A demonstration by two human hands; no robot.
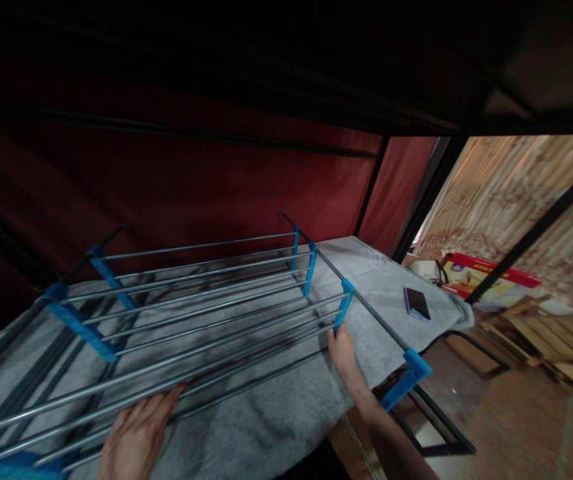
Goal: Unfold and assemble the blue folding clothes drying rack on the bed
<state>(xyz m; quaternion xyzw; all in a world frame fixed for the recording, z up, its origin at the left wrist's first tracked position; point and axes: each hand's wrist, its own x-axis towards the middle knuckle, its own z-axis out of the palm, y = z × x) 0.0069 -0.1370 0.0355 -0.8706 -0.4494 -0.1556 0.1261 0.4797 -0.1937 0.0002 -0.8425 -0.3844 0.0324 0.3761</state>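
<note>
A metal-tube rack with blue plastic brackets, which looks like a shoe rack [199,343], lies across a grey cloth [246,427]. At the near left, my left hand [139,433] is closed on a metal tube [226,373], its fingers together; part of the grip is hidden. My right hand [342,347] grips the lower end of a blue bracket [345,300] on the right side, where several tubes meet it. Another blue bracket [409,377] hangs past the cloth's edge, beside my right forearm. More blue brackets [81,323] hold the tubes on the left.
A phone [417,304] lies on the cloth at the right. Dark red panels [191,180] and black frame bars [429,193] stand behind. To the right are a red box [496,277], folded wooden furniture [556,343] and a patterned curtain [531,200]. A dark metal frame [436,427] stands below.
</note>
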